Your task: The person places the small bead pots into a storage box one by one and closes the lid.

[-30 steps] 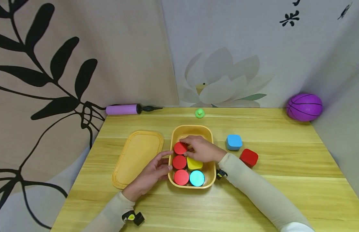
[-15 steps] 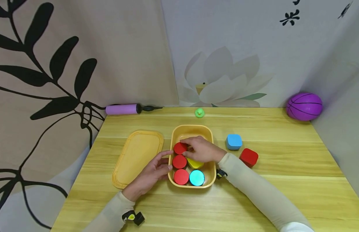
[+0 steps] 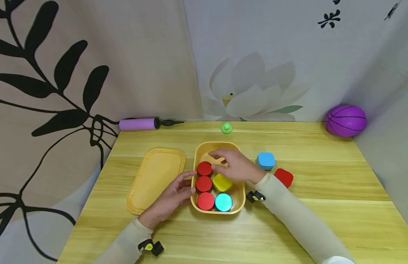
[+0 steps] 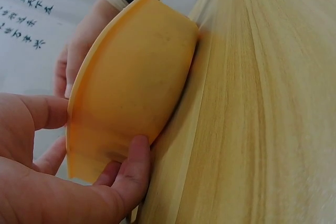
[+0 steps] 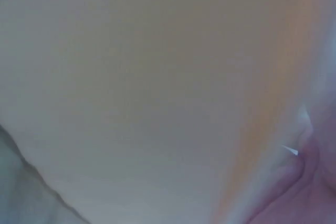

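Note:
A yellow plastic box (image 3: 237, 210) stands on the wooden table, holding three red round blocks (image 3: 205, 201), a yellow rounded square block (image 3: 222, 182) and a light blue round block (image 3: 223, 202). My left hand (image 3: 172, 196) touches the box's left side, its fingertips against the outer wall and rim; the left wrist view shows fingers (image 4: 137, 161) on that wall. Over the box's right half hovers my right hand (image 3: 235, 165), thumb and fingers apart with nothing between them, near the farthest red block. The right wrist view is mostly blurred.
A yellow lid (image 3: 157, 179) lies left of the box. To the right are a blue block (image 3: 265, 161) and a red block (image 3: 284, 177), the latter partly behind the right sleeve. Along the back sit a purple pump (image 3: 138, 124), a green duck toy (image 3: 226, 128) and a purple ball (image 3: 345, 121).
My right hand has let go of the farthest red block and risen slightly to the right, uncovering the yellow block. The left hand stays against the box.

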Tool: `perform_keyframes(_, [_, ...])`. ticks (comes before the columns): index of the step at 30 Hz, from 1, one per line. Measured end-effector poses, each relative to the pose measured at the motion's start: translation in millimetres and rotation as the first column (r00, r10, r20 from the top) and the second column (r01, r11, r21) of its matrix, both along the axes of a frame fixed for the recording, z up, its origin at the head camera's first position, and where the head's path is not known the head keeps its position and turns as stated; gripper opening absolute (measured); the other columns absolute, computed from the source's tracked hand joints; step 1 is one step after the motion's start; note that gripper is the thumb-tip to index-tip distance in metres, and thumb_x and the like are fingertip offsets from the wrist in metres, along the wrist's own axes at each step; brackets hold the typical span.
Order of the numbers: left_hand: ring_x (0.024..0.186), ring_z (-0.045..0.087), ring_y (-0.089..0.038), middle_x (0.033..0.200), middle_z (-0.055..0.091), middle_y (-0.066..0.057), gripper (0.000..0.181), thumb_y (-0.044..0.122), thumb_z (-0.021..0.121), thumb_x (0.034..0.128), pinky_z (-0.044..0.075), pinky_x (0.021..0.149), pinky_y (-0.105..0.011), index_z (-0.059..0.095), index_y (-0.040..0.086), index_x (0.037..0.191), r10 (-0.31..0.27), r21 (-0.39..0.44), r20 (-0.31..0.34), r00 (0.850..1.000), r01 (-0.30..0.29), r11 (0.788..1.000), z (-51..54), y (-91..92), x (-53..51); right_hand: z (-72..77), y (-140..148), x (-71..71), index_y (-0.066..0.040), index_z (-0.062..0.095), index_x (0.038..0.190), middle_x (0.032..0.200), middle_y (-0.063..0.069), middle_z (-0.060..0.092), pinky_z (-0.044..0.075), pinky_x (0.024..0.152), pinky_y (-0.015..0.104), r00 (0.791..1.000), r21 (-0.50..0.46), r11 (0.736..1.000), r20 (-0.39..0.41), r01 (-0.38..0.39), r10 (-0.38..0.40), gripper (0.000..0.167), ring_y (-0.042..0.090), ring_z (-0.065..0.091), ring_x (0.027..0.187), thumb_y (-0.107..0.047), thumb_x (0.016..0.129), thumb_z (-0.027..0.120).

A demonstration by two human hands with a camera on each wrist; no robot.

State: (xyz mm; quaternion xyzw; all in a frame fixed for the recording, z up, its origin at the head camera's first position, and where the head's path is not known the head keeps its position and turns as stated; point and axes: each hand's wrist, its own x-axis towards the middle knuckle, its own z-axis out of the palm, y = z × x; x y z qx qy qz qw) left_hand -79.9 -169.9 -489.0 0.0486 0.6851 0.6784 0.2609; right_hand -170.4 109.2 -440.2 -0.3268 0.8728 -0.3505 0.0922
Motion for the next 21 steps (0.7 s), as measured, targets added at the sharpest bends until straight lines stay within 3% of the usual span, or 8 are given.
perform_keyframes(10, [0.119, 0.059, -0.021, 0.149, 0.046, -0.025, 0.06, 0.021, 0.065, 0.1063, 0.056, 0.092, -0.034, 0.038, 0.022, 0.16, 0.001, -0.004, -0.01, 1.0, -0.001, 1.0, -1.8, -0.3, -0.1, 20.6, 50.0, 5.0, -0.007, 0.065, 0.14, 0.141, 0.014, 0.067, 0.061, 0.096, 0.045, 0.991, -0.148, 0.981, -0.038, 0.122, -0.129, 0.042, 0.031, 0.067, 0.125, -0.024, 0.102, 0.071])
perform_keyframes(21, [0.122, 0.059, -0.022, 0.15, 0.046, -0.024, 0.062, 0.022, 0.066, 0.1059, 0.057, 0.093, -0.034, 0.038, 0.022, 0.161, 0.004, -0.003, -0.001, 1.0, -0.004, 1.0, 0.8, -0.1, 0.2, 20.1, 116.8, 19.1, -0.009, 0.067, 0.137, 0.134, 0.011, 0.071, 0.062, 0.091, 0.05, 0.945, -0.162, 0.944, -0.109, 0.288, -0.307, 0.036, 0.031, 0.072, 0.115, -0.02, 0.103, 0.071])
